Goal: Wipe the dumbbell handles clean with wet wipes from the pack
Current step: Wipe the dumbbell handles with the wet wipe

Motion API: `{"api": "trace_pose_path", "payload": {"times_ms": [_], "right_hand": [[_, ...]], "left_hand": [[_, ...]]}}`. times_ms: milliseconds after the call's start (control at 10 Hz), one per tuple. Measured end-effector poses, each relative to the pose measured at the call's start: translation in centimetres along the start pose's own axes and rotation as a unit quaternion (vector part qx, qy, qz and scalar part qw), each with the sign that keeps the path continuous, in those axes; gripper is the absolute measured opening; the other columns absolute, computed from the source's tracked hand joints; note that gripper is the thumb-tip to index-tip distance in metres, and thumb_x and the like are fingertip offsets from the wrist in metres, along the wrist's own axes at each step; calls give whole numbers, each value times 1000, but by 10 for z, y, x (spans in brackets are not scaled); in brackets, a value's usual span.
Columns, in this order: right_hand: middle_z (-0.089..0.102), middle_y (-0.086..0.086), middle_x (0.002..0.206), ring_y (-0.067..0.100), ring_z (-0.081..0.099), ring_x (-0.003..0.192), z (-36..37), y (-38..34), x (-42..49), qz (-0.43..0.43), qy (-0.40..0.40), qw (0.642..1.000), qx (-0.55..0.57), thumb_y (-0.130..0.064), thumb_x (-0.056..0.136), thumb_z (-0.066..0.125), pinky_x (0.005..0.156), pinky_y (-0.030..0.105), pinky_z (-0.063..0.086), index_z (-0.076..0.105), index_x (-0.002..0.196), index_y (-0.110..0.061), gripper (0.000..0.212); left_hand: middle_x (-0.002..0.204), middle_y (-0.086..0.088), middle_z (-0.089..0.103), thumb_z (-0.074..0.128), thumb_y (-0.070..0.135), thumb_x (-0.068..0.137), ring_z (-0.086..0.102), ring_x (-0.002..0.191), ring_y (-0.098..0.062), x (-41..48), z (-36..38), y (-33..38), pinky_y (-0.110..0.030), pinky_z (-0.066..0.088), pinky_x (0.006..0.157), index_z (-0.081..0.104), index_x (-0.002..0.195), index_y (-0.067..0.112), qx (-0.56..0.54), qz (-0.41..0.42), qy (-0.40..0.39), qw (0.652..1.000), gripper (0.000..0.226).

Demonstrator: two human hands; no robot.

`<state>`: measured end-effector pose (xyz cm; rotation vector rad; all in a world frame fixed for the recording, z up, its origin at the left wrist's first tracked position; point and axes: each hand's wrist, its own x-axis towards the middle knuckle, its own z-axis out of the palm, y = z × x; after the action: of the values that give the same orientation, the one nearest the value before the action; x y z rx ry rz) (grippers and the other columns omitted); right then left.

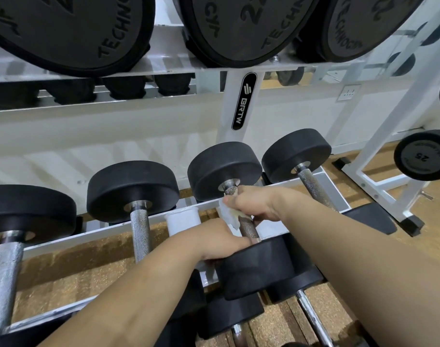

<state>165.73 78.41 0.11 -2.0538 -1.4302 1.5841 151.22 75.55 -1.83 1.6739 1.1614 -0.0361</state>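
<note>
Head view: our right hand (254, 202) wraps the wipe (229, 216) round the handle (247, 226), left hand (221, 237) grip unclear; knurling may shred the wipe.

You can read "BRTW" on the black oval label (244, 101) on the white rack upright (227, 131). The upper left dumbbell head (71, 28) and the upper middle dumbbell head (241, 28) show raised "TECHN…", cut short. The far-right dumbbell head (423, 155) shows "25", upside down.
</note>
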Motion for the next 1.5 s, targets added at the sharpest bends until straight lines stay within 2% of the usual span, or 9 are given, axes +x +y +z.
{"api": "trace_pose_path", "payload": {"times_ms": [200,400,700,1000,1100,1200,1300,1400,1500], "right_hand": [[59,-1,128,17,53,106,0,9,-40,26,-64,992,-107,-39,112,40,87,24,49,51,134,-20,31],[63,8,135,26,60,121,-14,26,-39,44,16,985,-167,-47,110,34,110,45,47,57,138,-14,49],[73,9,111,30,72,97,-121,75,-92,-72,168,976,116,-49,110,35,90,43,58,62,123,-15,46],[54,27,142,42,51,131,-140,79,-84,41,227,967,-105,-18,112,25,102,40,42,50,140,5,44],[55,26,142,40,51,133,-141,76,-56,50,199,969,-139,-18,112,28,102,38,42,53,139,5,43],[66,19,118,35,59,115,-139,77,-41,56,161,983,-74,-34,111,36,99,36,42,59,129,-10,38],[50,13,56,30,59,80,-151,93,-30,48,102,994,10,-33,101,41,108,38,46,63,89,-7,36],[45,15,50,32,61,69,-152,101,-24,54,113,990,60,-23,95,39,93,41,55,61,73,-2,37],[65,20,73,32,61,70,-149,104,-7,82,109,991,-14,-40,101,24,70,33,49,64,87,2,59]], "left_hand": [[43,17,51,69,55,88,51,47,2,-8,-4,3,-11,42,55,52,54,26,26,6,28,999,48],[57,12,57,77,60,77,53,56,-1,-8,-2,-5,-19,44,62,71,72,10,6,50,129,990,50],[64,-1,65,75,31,87,52,55,-1,-8,16,39,-16,43,58,71,69,21,-68,186,307,931,22],[116,8,68,51,51,90,64,107,-18,23,69,106,-35,55,90,64,115,31,290,116,184,932,35],[104,6,68,44,50,94,64,94,-18,16,69,105,-35,56,80,64,102,28,306,113,241,914,32],[95,7,66,41,48,96,62,86,-14,9,73,109,-32,53,73,63,98,27,305,129,267,905,30],[107,7,65,41,48,97,63,97,-16,8,70,113,-34,54,82,63,112,28,322,131,250,904,33],[116,7,65,47,45,94,62,108,-20,17,65,119,-37,55,88,62,116,28,327,89,178,924,32],[83,6,62,52,31,90,60,79,-15,44,65,143,-28,52,69,61,82,19,195,64,115,972,17]]}}
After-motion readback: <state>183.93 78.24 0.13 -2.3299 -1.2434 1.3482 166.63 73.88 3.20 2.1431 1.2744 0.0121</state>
